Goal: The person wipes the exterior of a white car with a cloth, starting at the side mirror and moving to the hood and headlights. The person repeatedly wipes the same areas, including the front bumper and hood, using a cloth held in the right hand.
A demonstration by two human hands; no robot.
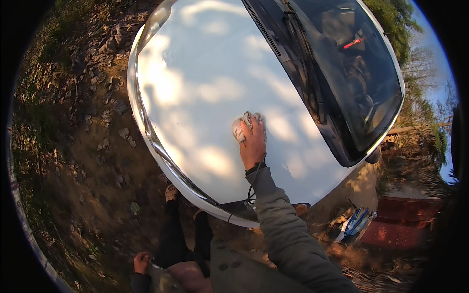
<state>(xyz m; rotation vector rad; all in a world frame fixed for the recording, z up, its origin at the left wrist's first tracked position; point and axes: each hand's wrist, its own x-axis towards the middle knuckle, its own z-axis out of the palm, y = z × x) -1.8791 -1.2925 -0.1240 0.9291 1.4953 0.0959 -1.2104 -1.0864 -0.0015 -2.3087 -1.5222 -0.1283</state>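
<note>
My right hand (253,144) grips a crumpled, pale cloth (240,128) and presses it on the white bonnet (205,102) of a car. The fingers spread over the cloth and hide part of it. A dark cord runs along the wrist over the grey sleeve. Down at my side, apart from the car, hangs my left hand (141,262). Its fingers look curled, but their inner side is hidden, so I cannot tell whether they hold anything. Patches of sunlight and shade lie across the bonnet.
Beyond the bonnet are the wipers (304,66) and windscreen (366,84). My feet stand close to the front bumper, on bare soil with dry leaves (106,117). A red metal panel (399,223) and a blue-and-white object (353,223) lie to the right.
</note>
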